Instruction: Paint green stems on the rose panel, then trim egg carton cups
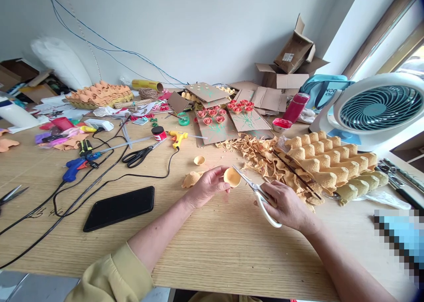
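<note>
Between the thumb and fingers of my left hand (212, 182) is a small egg-carton cup (232, 177), its hollow side facing me. My right hand (286, 204) grips white-handled scissors (267, 211), whose blades point up and left to the cup's right rim. Whether the blades touch the rim I cannot tell. Just beyond my left hand, another cut cup (199, 160) sits on the table, and an uncut-looking carton piece (191, 179) lies partly behind my fingers. A heap of carton scraps (265, 156) spreads beyond my right hand.
Egg trays (327, 160) are stacked at right, before a white fan (377, 109). Red paper flowers (212, 112) stand on cardboard at the back. Leftward lie a phone (119, 208), black scissors (137, 157), a yellow glue gun (178, 138), a blue glue gun (73, 168) and trailing cords.
</note>
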Available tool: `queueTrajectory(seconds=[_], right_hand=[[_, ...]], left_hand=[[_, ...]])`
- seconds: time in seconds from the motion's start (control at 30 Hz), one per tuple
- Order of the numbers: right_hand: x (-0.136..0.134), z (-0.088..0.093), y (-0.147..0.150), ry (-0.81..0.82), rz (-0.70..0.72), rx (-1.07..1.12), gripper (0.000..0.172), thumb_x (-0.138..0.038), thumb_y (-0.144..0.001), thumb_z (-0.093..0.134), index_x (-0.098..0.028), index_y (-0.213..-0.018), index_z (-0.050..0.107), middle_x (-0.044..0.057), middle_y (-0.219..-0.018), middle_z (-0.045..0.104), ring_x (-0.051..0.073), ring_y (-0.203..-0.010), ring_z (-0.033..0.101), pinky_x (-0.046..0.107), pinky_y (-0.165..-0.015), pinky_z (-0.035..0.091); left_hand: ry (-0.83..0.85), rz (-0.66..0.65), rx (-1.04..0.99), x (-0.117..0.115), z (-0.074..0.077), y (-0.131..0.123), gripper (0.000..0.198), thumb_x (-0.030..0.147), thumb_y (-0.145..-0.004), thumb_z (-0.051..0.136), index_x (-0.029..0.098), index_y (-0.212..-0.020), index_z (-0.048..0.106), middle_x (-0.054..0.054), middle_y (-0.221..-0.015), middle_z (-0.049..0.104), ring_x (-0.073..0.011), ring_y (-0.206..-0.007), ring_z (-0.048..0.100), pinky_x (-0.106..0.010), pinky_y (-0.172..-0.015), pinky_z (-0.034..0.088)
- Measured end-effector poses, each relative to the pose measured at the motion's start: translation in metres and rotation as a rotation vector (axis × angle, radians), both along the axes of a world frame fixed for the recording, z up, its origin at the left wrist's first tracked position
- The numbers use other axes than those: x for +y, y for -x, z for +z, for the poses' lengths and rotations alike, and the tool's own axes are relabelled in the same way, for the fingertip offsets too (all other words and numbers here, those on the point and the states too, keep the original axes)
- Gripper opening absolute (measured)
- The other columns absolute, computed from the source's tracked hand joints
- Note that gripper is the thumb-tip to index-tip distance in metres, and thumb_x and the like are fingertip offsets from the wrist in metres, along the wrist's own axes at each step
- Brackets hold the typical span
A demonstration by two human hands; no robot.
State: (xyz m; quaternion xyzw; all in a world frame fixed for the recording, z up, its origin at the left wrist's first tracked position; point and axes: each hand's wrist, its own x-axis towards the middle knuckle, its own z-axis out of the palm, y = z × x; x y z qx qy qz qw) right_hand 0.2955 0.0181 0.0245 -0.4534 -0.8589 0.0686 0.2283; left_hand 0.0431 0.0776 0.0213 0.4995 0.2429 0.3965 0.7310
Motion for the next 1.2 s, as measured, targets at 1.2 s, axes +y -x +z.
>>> queueTrajectory(seconds=[1.2], right_hand=[[-0.0001,0.0025,0.003,0.102,0.008,-0.026,0.023,-0.035,-0.099,0.044,-0.023,-0.08,0.039,-0.001,-0.073,0.051,0.016,-0.066,0.048,0.032,-0.071,0.036]], left_hand=[[0.028,-0.093,-0.006,0.0,-0.0024,0.0019,0.049,0.044,-0.069,0.086,0.016,-0.105,0.068,-0.005,-0.093,0.069,-0.014,-0.075,0.066,-0.026,-0.069,0.054]])
